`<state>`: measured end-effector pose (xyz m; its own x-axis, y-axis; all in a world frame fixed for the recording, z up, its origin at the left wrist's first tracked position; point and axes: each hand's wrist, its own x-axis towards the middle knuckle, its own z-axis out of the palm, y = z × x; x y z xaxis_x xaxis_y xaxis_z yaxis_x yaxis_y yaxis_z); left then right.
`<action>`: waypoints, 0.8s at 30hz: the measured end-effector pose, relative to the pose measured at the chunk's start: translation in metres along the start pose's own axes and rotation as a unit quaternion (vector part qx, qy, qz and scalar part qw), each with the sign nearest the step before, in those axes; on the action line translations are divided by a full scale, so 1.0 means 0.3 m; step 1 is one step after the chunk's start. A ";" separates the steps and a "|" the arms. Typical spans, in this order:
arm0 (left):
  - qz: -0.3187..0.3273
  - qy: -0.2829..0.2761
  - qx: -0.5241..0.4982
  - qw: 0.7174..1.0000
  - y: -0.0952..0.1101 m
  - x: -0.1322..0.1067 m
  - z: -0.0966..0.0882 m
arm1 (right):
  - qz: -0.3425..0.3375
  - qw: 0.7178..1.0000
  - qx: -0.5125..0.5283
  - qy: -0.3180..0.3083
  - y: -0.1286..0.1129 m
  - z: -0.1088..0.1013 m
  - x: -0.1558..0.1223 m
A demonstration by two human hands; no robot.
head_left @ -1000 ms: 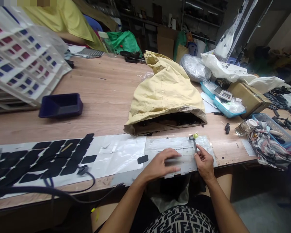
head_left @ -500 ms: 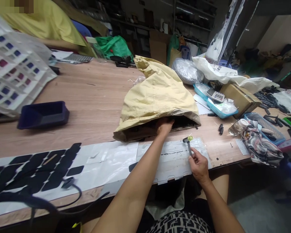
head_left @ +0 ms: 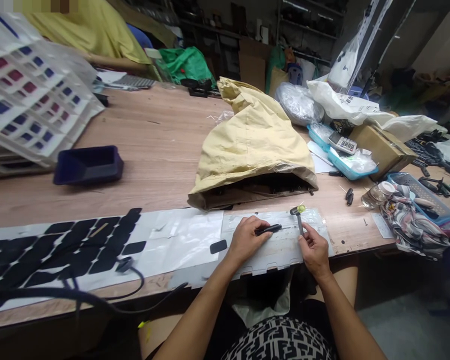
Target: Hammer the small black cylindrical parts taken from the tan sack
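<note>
Over the grey-white board (head_left: 285, 250) my left hand (head_left: 247, 240) is closed on a black handle with a thin metal shaft (head_left: 272, 228), which points to the right. My right hand (head_left: 315, 250) is wrapped round the grey handle of a small hammer (head_left: 299, 220), held head up with a dark face and a yellow-green face. The hammer head stands close to the tip of the shaft; I cannot tell whether they touch. Behind both hands lies a yellow sack (head_left: 251, 145), its dark mouth facing me, with black pieces just visible inside.
Black pads (head_left: 78, 245) cover a white sheet at left, with a black cable in front. A dark blue tray (head_left: 88, 165) and a white crate (head_left: 37, 95) stand beyond. At right are a jar (head_left: 377, 195), patterned cloth (head_left: 412, 225) and blue baskets. A person in yellow (head_left: 97, 30) sits across.
My left hand has come out of the sack's mouth and back to the board, bringing the black-handled piece. My right hand still holds the hammer. The view has shifted slightly.
</note>
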<state>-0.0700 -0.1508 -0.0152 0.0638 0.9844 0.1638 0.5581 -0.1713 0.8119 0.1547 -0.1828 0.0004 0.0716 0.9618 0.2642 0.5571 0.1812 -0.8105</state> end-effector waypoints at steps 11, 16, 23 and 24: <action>0.016 -0.012 0.018 1.000 -0.006 0.001 0.006 | -0.065 0.997 0.004 -0.027 -0.052 -0.017 -0.060; 0.004 -0.012 0.011 1.000 0.001 0.002 0.006 | -0.115 0.991 0.000 -0.070 -0.119 -0.018 -0.077; -0.006 -0.006 0.003 1.000 0.003 0.006 0.009 | -0.181 0.980 -0.026 -0.084 -0.119 0.017 -0.087; -0.006 -0.007 0.002 1.000 0.002 0.006 0.009 | -0.182 0.979 -0.029 -0.088 -0.116 0.019 -0.087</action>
<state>-0.0672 -0.1490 -0.0159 0.0684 0.9867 0.1474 0.5618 -0.1602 0.8116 0.1287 -0.2131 0.0188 -0.2814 0.8570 0.4316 0.5648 0.5116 -0.6476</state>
